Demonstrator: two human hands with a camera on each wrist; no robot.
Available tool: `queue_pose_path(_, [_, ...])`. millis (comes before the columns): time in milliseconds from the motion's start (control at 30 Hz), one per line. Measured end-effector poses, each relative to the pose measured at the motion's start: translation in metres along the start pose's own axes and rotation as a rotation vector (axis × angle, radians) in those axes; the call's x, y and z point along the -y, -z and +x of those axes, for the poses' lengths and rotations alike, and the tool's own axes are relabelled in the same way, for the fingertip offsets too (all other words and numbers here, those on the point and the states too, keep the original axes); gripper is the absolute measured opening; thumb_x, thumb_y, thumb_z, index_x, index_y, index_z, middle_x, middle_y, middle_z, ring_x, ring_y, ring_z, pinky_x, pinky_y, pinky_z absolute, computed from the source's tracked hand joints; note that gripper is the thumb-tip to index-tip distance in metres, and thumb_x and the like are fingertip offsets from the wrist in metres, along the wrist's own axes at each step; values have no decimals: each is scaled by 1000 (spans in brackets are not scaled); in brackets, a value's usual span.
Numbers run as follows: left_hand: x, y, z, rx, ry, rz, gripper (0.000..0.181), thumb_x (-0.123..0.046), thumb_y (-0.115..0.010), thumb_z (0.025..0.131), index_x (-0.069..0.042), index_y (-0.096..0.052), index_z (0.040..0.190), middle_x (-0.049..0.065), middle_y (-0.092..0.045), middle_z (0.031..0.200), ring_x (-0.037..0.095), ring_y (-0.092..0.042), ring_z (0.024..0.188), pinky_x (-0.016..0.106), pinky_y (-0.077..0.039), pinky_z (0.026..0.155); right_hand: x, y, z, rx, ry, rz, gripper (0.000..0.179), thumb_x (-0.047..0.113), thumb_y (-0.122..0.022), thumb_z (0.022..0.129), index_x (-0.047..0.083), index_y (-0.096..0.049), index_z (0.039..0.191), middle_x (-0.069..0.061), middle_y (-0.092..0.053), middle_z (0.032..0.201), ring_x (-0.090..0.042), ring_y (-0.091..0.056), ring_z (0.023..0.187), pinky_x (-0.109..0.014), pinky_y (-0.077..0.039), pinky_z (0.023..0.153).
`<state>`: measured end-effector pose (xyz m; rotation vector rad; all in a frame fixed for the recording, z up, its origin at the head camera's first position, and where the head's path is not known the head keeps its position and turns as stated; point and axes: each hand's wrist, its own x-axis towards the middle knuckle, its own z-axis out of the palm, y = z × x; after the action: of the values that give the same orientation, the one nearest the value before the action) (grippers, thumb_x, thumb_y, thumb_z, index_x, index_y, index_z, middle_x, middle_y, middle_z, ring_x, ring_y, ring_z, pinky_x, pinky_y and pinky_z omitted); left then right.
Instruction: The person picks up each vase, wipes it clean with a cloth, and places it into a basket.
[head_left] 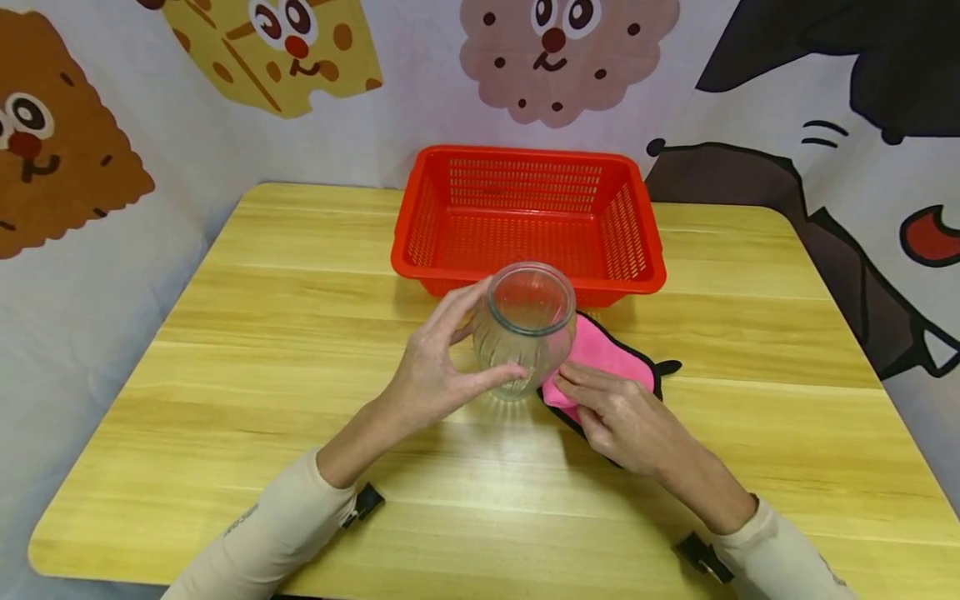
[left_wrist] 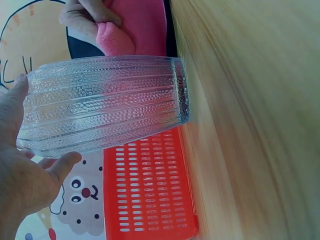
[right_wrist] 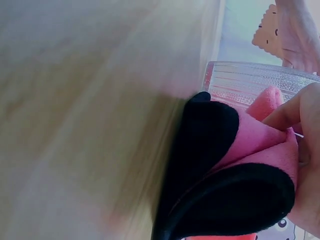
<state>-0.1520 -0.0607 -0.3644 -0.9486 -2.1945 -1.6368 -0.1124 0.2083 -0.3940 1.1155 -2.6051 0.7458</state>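
Note:
A clear ribbed glass jar (head_left: 525, 333) stands upright in the middle of the table, its open mouth facing up. My left hand (head_left: 438, 358) grips the jar from its left side, thumb across the front and fingers behind; the left wrist view shows the textured glass (left_wrist: 105, 102) between thumb and fingers. My right hand (head_left: 622, 412) pinches a bunched fold of a pink cloth with black edging (head_left: 611, 354), just right of the jar. In the right wrist view the cloth (right_wrist: 265, 150) hangs in folds from those fingers, its black edge low against the table.
Behind the jar sits a red plastic basket (head_left: 525, 229) with slotted walls, near the table's back edge. The wooden table (head_left: 300, 333) spreads out to both sides. A cartoon-printed white backdrop (head_left: 420, 100) hangs behind and beside it.

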Motion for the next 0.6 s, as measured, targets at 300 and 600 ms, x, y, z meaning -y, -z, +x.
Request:
queue_pose_path(300, [1,0,-1,-5,8,-3,98,-12,-95,71,-8,-42,153,15,-51,141,29,-53,130,36,-53,98,-1,-2,3,104,-7,-9,36,-6,-66,84,-6,-72,119,-19,-67,126,-33,-64,116,-47,-57,89])
queue_pose_path(600, [1,-1,-1,-14,-1,-1,98,-12,-96,70,-7,-43,153,15,-52,141,30,-53,130,36,-53,97,0,-4,3,178,-20,-27,36,-5,-67,86,-5,-71,122,-19,-66,128,-34,-63,118,-48,-55,92])
